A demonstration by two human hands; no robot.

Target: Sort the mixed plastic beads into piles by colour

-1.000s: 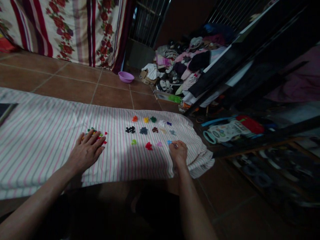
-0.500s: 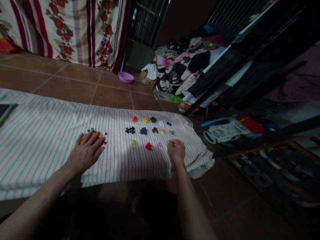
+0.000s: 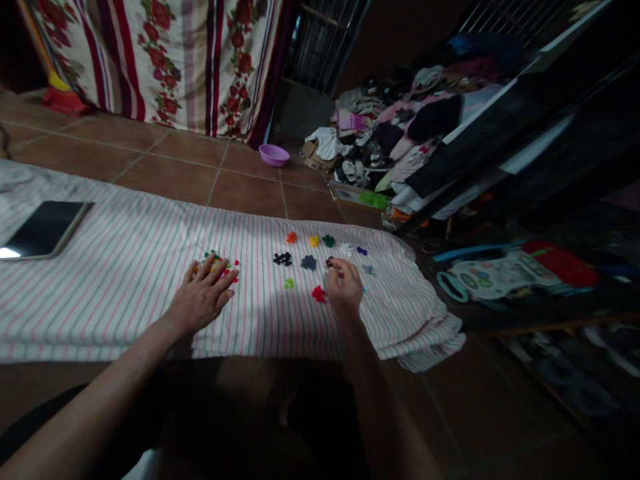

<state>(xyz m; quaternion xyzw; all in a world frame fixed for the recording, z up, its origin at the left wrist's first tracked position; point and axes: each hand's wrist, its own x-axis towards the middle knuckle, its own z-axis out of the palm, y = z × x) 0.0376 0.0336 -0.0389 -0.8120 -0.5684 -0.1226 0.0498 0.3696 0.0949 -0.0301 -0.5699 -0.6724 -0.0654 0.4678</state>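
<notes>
A pink-striped cloth [image 3: 125,267] lies across the tile floor. Small coloured pieces are laid on it in separate little piles by colour: orange [image 3: 291,237], yellow [image 3: 313,241], green [image 3: 328,240], black [image 3: 283,259], grey-blue [image 3: 309,263], lime [image 3: 289,283], red [image 3: 318,293]. My left hand [image 3: 203,297] lies flat and open on the cloth, its fingertips over a mixed heap of coloured pieces [image 3: 220,261]. My right hand [image 3: 344,288] is curled, fingertips pinched at a dark piece [image 3: 330,262] in the middle row.
A dark phone [image 3: 44,229] rests on the cloth at left. A purple bowl [image 3: 274,155] sits on the tiles beyond. A pile of clothes [image 3: 390,133] and a toy [image 3: 493,275] lie to the right; a floral curtain [image 3: 165,60] hangs behind.
My right hand has moved left and away from me, from the blue piece at the near right to the dark piece in the middle row. My head turned left, bringing the phone into view.
</notes>
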